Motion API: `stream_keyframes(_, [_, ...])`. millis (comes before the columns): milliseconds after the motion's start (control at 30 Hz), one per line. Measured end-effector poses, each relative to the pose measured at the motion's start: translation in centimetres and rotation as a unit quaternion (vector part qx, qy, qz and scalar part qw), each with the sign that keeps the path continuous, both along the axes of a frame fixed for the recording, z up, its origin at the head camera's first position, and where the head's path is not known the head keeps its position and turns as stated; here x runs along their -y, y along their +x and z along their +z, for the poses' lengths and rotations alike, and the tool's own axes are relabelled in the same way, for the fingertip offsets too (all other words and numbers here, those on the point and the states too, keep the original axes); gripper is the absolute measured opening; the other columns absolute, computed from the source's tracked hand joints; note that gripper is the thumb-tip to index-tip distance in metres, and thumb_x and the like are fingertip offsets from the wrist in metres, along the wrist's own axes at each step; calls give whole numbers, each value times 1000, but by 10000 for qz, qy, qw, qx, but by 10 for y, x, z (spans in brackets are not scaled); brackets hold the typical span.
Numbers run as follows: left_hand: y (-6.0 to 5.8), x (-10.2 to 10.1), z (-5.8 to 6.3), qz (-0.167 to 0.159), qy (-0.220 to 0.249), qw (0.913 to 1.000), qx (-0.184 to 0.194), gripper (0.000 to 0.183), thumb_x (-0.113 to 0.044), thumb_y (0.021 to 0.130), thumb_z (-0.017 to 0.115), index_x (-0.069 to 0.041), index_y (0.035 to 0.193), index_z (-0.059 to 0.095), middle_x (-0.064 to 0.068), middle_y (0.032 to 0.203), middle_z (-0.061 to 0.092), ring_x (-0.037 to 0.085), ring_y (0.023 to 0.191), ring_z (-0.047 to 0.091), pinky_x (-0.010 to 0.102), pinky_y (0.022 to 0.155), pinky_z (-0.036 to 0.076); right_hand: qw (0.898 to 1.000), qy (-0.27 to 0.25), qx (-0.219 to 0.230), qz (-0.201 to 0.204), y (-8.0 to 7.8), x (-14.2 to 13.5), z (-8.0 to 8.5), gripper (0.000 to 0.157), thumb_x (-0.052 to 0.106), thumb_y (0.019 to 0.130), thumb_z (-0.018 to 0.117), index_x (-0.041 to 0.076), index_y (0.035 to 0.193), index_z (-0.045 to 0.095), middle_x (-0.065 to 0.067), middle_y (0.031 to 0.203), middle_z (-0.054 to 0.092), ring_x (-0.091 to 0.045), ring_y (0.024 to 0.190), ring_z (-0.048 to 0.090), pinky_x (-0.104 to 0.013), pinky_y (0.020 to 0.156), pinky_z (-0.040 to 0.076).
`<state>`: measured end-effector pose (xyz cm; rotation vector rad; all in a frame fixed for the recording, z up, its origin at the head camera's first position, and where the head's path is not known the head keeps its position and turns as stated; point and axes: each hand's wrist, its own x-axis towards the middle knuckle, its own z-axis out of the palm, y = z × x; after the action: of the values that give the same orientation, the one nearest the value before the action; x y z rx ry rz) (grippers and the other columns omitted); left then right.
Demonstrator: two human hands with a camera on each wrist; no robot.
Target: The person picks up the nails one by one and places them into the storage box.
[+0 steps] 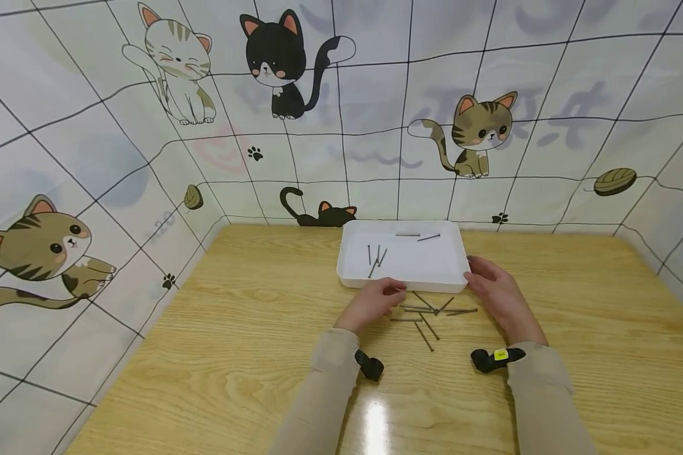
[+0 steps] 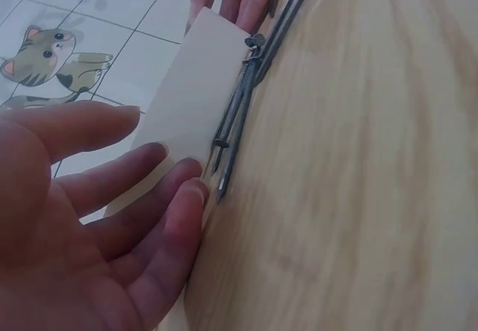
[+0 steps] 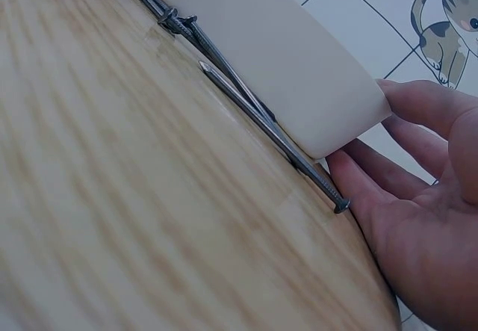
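Note:
A shallow white tray (image 1: 404,283) stands at the back of the table, several nails (image 1: 379,255) lying in it. More nails (image 1: 429,327) lie in a loose, crossing group on the table just before its front wall. My left hand (image 1: 374,302) is at the tray's front wall, beside the left end of this group; its fingers (image 2: 175,223) are loosely bent and hold no nail. At the tray's front right corner my right hand (image 1: 501,297) grips, with thumb and fingers (image 3: 362,178) against the edge. One nail's head (image 3: 342,205) lies close by those fingers.
The wood-grained table (image 1: 233,354) runs back to a white grid-lined wall covering (image 1: 370,151) printed with cartoon cats, which also closes off the left side. Both wrists carry black straps with small devices (image 1: 370,365). A dark object shows at the far right edge.

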<state>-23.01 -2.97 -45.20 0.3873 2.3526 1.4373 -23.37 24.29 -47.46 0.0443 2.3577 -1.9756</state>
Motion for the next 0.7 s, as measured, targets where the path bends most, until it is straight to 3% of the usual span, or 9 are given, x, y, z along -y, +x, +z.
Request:
stream_keyframes(133, [2,-6,0,-162,-571,9970,-495,30,-27,90,59,-15,118,60,-3,101,61,10,82,55,24,67,47,10000,-65,14,40,1,0,0,65,33,92,55,12,146,25,-13,150,24,-26,133,30,-12,90,39])
stream_keyframes(333, [3,-12,1,-418,-1209,9845,-1204,31,-25,87,63,-13,115,62,0,106,63,9,92,55,23,77,45,10000,-26,47,25,1,0,1,67,35,91,55,13,146,24,-12,150,25,-26,134,29,-12,91,38])
stream_keyframes(500, [3,-16,1,-579,-1574,9764,-1358,29,-25,86,64,-13,112,64,0,103,62,9,90,54,22,76,44,9998,-190,89,19,0,0,1,67,33,91,56,11,146,24,-14,150,24,-24,133,31,-10,89,39])
stream_keyframes(700, [9,-22,2,-456,-1994,9683,-1436,26,-23,83,66,-15,108,66,-2,97,58,8,83,52,21,70,43,9998,-154,108,18,-1,-1,-1,67,34,91,56,10,146,25,-14,150,24,-22,132,32,-10,88,39])
